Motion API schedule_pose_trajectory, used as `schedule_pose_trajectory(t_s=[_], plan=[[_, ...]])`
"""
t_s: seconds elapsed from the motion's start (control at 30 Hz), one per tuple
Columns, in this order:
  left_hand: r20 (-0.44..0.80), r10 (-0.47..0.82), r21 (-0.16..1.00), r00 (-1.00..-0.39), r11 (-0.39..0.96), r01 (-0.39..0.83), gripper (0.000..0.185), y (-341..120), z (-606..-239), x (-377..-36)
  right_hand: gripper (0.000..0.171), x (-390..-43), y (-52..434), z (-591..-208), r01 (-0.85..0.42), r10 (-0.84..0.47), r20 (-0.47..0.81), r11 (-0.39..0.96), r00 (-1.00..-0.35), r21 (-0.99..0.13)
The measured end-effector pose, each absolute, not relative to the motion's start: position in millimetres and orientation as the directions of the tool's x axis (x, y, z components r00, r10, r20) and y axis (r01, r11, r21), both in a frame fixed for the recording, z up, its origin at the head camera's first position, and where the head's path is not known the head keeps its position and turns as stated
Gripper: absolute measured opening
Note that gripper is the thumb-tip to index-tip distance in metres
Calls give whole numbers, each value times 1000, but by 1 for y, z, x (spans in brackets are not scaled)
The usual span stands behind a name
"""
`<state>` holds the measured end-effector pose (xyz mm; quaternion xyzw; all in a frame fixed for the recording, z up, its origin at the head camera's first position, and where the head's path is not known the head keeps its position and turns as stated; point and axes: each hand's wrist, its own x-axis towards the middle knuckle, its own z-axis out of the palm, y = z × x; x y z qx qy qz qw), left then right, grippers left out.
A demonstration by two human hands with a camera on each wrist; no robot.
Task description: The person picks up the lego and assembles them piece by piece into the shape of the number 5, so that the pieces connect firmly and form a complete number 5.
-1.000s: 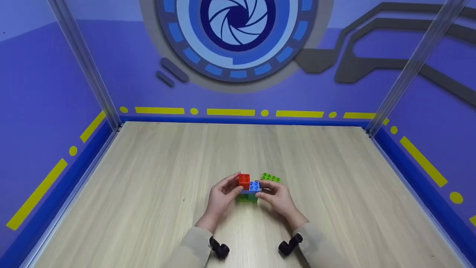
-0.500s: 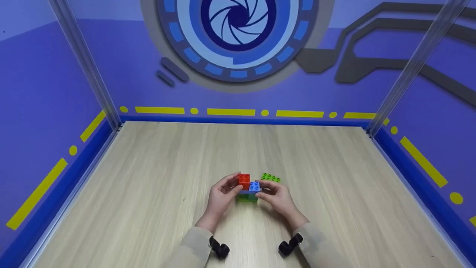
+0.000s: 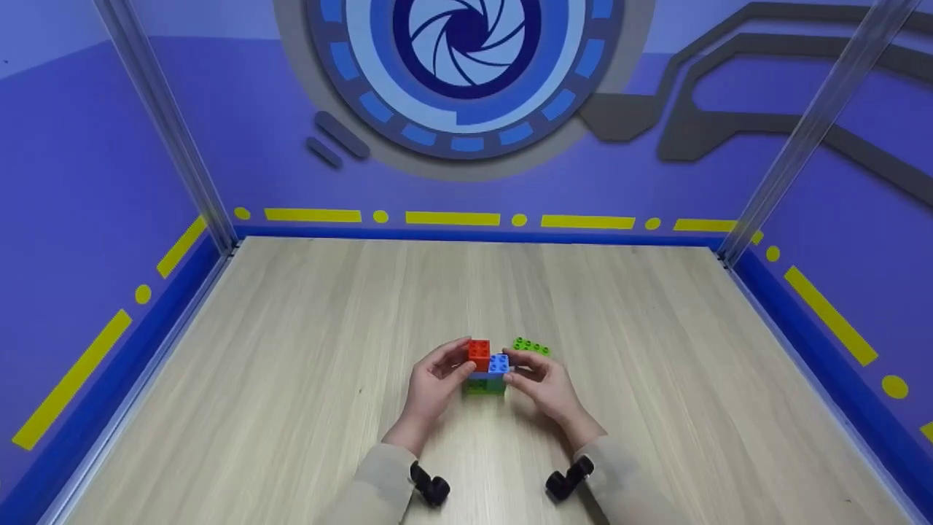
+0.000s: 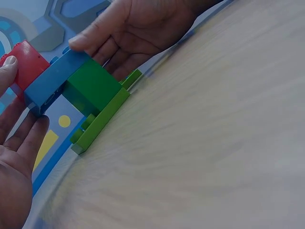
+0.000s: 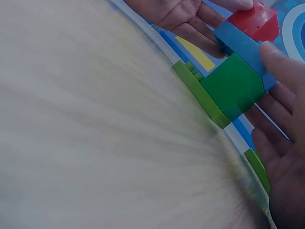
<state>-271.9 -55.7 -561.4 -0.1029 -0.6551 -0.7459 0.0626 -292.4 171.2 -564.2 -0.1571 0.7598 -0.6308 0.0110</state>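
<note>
A light wooden table [image 3: 291, 364] fills the floor of a booth, closed in by blue-violet walls [image 3: 87, 182] with yellow dashes along their base and a round blue shutter emblem [image 3: 466, 65] on the back wall. Both forearms come in from the near edge in beige sleeves [image 3: 379, 481], each with a black wrist mount.

The left hand [image 3: 431, 385] and the right hand [image 3: 545, 386] meet around a small brick stack [image 3: 487, 370] that stands on the table a little nearer the front edge than the back, about midway between the side edges. The left fingers [image 4: 28, 138] are curled against the stack's left side, the thumb tip pressed on the red brick [image 4: 29, 64]. The right fingers [image 5: 279, 64] are curled round its right side, the thumb lying on the blue brick [image 5: 240, 47].

In the stack, a flat light-green plate [image 4: 102, 119] lies on the table, a dark green brick [image 4: 90, 88] sits on it, the longer blue brick rests across that, and the red brick tops the blue one's left end.

A separate light-green studded brick [image 3: 531, 346] lies on the table just behind the right hand, apart from the stack.
</note>
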Motion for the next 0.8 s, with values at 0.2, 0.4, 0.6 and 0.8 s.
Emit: schedule_pose_trajectory(t_s=[0.2, 0.4, 0.6, 0.8], plan=[[218, 38, 968, -975, -132, 212, 47, -56, -560, -271, 33, -291, 172, -563, -246, -228, 212, 132, -950, -960], [220, 33, 967, -975, -137, 213, 48, -56, -560, -272, 32, -293, 170, -563, -258, -164, 241, 92, -957, -962], [232, 33, 964, -972, -141, 225, 46, -55, -560, -272, 38, -297, 170, -565, -254, -57, 248, 146, -967, -956], [240, 41, 965, -970, -118, 234, 47, -56, -561, -273, 46, -302, 172, -564, -231, 39, 240, 164, -970, -959]])
